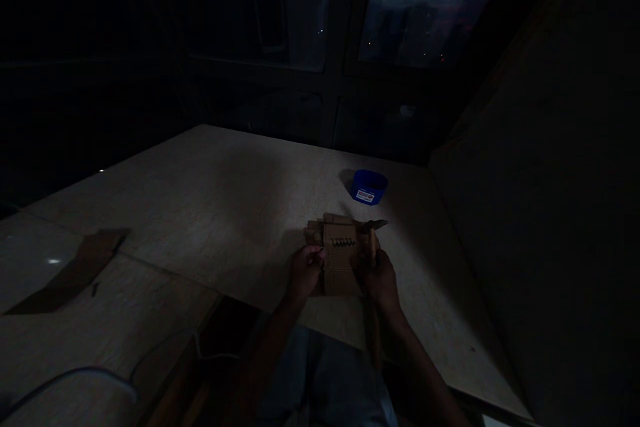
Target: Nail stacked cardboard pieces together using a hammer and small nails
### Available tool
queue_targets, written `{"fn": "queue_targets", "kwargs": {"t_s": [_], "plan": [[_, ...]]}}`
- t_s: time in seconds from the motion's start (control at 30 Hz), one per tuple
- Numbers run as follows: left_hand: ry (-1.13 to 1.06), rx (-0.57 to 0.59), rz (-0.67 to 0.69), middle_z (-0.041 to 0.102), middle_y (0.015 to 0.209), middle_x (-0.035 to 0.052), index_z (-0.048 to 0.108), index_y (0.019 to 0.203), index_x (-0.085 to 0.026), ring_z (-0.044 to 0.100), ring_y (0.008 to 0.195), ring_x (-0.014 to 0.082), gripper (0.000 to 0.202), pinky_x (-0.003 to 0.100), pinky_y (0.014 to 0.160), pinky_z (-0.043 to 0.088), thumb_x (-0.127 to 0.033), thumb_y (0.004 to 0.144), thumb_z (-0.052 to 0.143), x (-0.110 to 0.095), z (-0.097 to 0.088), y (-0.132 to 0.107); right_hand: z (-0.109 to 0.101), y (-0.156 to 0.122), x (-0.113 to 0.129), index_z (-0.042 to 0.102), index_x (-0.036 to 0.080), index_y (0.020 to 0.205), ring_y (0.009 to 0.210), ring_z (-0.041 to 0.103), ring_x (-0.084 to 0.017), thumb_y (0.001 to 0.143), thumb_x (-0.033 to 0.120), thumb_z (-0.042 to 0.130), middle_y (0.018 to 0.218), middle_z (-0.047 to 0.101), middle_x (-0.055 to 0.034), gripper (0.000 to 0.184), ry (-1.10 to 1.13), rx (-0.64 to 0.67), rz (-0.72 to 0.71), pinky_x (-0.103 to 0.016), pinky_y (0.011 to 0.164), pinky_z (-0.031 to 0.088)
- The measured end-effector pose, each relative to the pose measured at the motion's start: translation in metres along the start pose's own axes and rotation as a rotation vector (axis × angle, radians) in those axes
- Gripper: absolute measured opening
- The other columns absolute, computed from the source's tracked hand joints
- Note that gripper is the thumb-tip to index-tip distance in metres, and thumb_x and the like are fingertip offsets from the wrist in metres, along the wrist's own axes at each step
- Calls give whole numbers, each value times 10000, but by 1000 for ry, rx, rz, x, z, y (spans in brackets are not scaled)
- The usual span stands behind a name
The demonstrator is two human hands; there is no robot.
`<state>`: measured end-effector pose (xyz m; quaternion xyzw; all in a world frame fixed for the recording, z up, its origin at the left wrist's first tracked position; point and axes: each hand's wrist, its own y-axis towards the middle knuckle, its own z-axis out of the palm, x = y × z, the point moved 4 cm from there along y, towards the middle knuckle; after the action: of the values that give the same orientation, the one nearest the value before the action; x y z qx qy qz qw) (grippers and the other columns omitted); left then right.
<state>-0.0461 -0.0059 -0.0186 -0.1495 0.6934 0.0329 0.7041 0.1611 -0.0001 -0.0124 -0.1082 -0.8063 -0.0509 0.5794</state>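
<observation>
In dim light, a piece of brown cardboard point(340, 280) lies on the pale tabletop in front of me, over other cardboard or wooden pieces. A row of several small dark nails or screws point(343, 242) sits in its upper part. My left hand point(304, 273) is at the cardboard's left edge, thumb and forefinger pinched together; a tiny dark thing may be between them, too small to name. My right hand point(383, 280) is wrapped round the wooden handle of a hammer point(373, 243), whose dark metal head points up and right, over the cardboard's right side.
A blue plastic tub point(369, 188) with a white label stands beyond the cardboard. A folded cardboard strip point(75, 273) and a small dark piece point(95, 289) lie at the left. A cable point(90, 371) curves at lower left. Windows line the back; a wall rises at right.
</observation>
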Motion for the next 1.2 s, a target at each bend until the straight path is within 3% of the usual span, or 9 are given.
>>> {"fn": "queue_targets", "kwargs": {"t_s": [0.17, 0.37, 0.57, 0.77, 0.97, 1.2], "plan": [[1, -6, -30, 743, 847, 83, 714, 858, -166, 702, 848, 232, 353, 323, 718, 551, -460, 671, 771, -2, 1, -2, -1, -1, 1, 630, 187, 1078, 835, 685, -269, 708, 514, 734, 998, 734, -104, 505, -12, -27, -18, -336, 640, 523], [11, -9, -25, 743, 844, 75, 717, 829, -173, 701, 862, 228, 310, 321, 734, 554, -437, 676, 771, -4, 3, -3, -2, -4, 17, 593, 201, 879, 573, 598, -189, 651, 487, 767, 718, 677, -30, 405, 110, 14, 48, -283, 478, 472], [0, -45, 10, 757, 870, 85, 727, 848, -168, 711, 872, 233, 273, 333, 766, 559, -404, 711, 749, -7, 3, -5, -3, -10, 28, 531, 207, 850, 345, 414, -98, 597, 450, 773, 516, 533, 74, 427, 235, 30, 123, -225, 309, 319], [-4, 4, 40, 769, 857, 77, 741, 867, -173, 714, 835, 209, 254, 305, 750, 552, -388, 731, 745, -9, 13, -6, -15, -5, 23, 548, 195, 878, 310, 414, -98, 582, 470, 806, 490, 541, 80, 479, 237, 17, 125, -230, 295, 328], [41, 18, 37, 776, 855, 83, 743, 809, -175, 711, 788, 202, 175, 305, 718, 550, -319, 711, 760, 1, 29, -1, -19, 1, 11, 534, 196, 902, 289, 397, -88, 578, 444, 807, 489, 540, 93, 491, 215, 64, 143, -219, 279, 318], [122, 40, 67, 769, 848, 85, 729, 802, -175, 720, 794, 215, 75, 333, 753, 559, -211, 748, 690, -3, 28, 0, -19, 5, 6, 527, 196, 882, 290, 377, -74, 572, 394, 779, 491, 529, 100, 445, 240, 101, 133, -210, 277, 304]]}}
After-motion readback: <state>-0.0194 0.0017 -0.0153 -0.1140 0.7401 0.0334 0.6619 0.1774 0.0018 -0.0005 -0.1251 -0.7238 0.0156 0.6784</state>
